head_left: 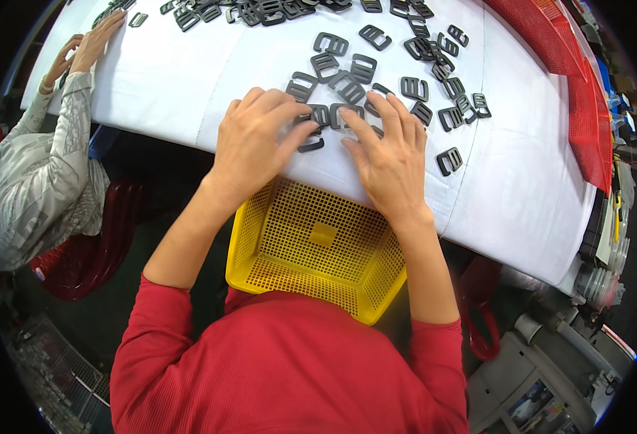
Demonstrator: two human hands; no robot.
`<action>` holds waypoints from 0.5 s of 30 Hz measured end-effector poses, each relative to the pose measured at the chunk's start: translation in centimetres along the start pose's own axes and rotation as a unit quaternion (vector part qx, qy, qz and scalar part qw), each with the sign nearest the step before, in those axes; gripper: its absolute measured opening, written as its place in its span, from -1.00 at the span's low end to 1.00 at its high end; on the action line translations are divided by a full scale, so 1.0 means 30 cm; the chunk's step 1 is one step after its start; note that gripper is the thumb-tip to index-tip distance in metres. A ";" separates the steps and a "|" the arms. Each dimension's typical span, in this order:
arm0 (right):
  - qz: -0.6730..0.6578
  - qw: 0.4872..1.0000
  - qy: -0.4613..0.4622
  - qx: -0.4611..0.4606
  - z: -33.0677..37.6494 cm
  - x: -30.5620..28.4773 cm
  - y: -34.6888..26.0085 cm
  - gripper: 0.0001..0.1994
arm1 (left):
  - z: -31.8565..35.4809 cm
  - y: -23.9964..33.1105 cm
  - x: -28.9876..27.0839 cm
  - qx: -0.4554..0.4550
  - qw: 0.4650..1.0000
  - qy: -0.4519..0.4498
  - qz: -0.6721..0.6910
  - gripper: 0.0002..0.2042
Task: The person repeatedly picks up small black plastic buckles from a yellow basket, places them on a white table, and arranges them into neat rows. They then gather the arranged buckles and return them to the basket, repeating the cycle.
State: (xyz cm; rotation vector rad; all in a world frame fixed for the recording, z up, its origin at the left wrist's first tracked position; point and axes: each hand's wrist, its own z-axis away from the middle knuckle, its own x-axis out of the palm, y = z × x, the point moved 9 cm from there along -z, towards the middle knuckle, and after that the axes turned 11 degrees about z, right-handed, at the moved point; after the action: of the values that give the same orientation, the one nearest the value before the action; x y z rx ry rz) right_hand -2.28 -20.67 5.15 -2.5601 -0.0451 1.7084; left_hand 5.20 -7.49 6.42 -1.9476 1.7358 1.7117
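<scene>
Left hand flat on the white tabletop, palm down, grip spread and clamped on nothing, fingertips resting on a dark grey plastic slide buckle near the front edge. Right hand likewise flat and open, fingers fanned toward the far side, index fingertip just beside a second buckle. Between the two hands, a small cluster of such buckles, flat on their faces, long axes running roughly left to right, slots pointing away. More buckles scattered farther back and to the right, turned every which way. Yellow mesh basket below the tabletop edge, just under both wrists, open side up. Red mesh tray at the right rim. Another person's hand on the tabletop at far left, patterned grey sleeve below it
</scene>
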 end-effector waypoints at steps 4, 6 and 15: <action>0.019 1.000 -0.020 0.009 -0.003 0.009 0.006 -0.71 | 0.029 -0.007 0.033 -0.023 1.000 -0.012 -0.004 -0.74; 0.003 0.999 -0.030 0.014 0.013 -0.016 0.029 -0.75 | 0.033 0.001 0.057 -0.014 0.999 -0.035 0.002 -0.68; -0.037 0.974 0.016 0.221 0.251 -0.091 0.337 -0.66 | 0.081 0.014 0.049 -0.016 0.996 -0.056 0.071 -0.55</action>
State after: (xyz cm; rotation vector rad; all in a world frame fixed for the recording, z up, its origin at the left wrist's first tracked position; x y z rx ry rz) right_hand -10.39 -30.63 4.10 -2.2253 0.2144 1.4530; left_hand 2.94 -7.14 4.67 -1.7413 1.8579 1.8634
